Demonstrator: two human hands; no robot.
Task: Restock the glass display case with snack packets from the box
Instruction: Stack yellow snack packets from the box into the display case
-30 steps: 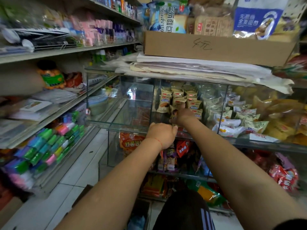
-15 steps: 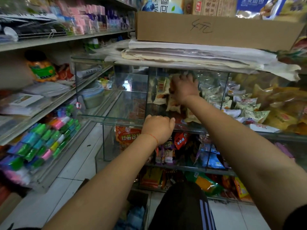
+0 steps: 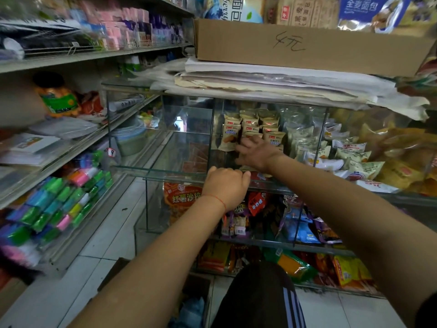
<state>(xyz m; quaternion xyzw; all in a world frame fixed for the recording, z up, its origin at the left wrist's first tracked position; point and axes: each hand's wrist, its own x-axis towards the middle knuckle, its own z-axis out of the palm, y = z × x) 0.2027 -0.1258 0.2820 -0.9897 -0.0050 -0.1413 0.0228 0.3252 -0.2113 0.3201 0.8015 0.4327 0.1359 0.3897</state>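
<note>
**Glass case, packets stacked at the right hand's fingertips**

Glass walls and shelves make up the case [image 3: 160,172], which fills the middle of the view under a stack of paper and a cardboard box [image 3: 307,47]. Its left compartment shows no packets; the next one to the right holds the beige snack packets [image 3: 250,125], stood upright in rows against the divider, long axes near vertical.

The right hand [image 3: 256,153] is inside that compartment, palm down, fingers spread and reaching left toward the front packet [image 3: 229,139]. The fingertips look to be at its lower edge; whether they pinch it cannot be told. The packets lie just above and ahead of this hand, so it is plainly the nearer one and any straightening or pushing back falls to it.

The left hand [image 3: 225,187] sits lower and outside, fingers curled over the front edge of the glass shelf, apparently steadying there.
</note>
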